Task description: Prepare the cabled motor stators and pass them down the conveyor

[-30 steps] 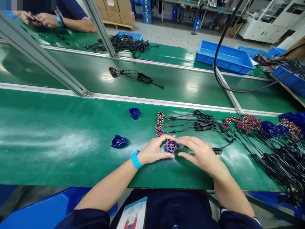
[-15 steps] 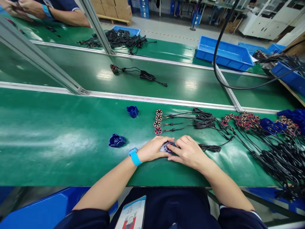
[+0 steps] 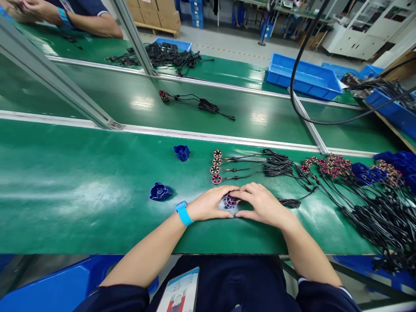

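My left hand (image 3: pixel 209 204) and my right hand (image 3: pixel 260 203) are cupped together around a small round motor part (image 3: pixel 230 200) with red windings in a blue housing, pressing it against the green bench (image 3: pixel 81 182). Fingers hide most of it. Its black cable (image 3: pixel 287 202) runs out to the right. A blue band sits on my left wrist. Just behind my hands, a row of several wound stators (image 3: pixel 216 167) with coiled black leads lies on the bench. Two loose blue housings (image 3: pixel 160 191) (image 3: pixel 182 152) rest to the left.
A large heap of stators and black cables (image 3: pixel 367 195) fills the right side. One wired part (image 3: pixel 195 102) lies on the middle conveyor belt. Blue bins (image 3: pixel 303 78) and a cable pile (image 3: pixel 165 54) sit beyond. Another person's hands (image 3: pixel 29 8) work at the far left. Metal frame struts (image 3: pixel 55 82) cross the left.
My right hand has closed in from the right over the motor part, which was open to view a second ago. The wired part on the middle belt has drifted right.
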`<state>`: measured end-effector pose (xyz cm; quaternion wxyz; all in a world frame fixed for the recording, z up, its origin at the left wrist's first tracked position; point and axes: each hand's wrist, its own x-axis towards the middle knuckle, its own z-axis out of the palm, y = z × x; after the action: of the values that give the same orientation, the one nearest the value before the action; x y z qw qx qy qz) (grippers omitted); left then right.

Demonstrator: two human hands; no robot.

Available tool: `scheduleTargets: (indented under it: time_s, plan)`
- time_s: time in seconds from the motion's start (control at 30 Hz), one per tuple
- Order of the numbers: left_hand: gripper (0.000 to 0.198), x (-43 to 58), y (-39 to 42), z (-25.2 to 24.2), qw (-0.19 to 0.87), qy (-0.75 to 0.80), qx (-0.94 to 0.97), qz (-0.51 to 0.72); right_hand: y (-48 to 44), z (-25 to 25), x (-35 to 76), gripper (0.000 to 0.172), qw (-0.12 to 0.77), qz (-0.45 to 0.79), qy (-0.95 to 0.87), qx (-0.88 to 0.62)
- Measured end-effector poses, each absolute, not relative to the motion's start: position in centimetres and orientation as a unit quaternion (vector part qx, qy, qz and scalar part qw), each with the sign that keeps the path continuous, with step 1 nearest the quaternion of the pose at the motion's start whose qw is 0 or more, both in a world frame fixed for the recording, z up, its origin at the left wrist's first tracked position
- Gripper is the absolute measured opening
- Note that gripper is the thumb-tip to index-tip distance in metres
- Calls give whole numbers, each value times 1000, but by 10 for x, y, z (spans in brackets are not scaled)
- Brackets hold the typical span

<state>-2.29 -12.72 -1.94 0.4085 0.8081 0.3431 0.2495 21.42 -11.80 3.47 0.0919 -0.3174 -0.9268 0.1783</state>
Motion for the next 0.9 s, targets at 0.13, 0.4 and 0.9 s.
scheduleTargets:
  time_s: [0.13,0.4,0.9]
  plan:
    - [72,-24,-127,-18,397,331,811,275,-110,41,230,46,157,338,-866,-335]
    - [63,-19,-131,-23,396,356,800,277,-104,25,226,18,212,351,-824,-391]
    - [44,-18,-131,-24,198,410,847,272,-104,16,215,22,183,446,-740,-469]
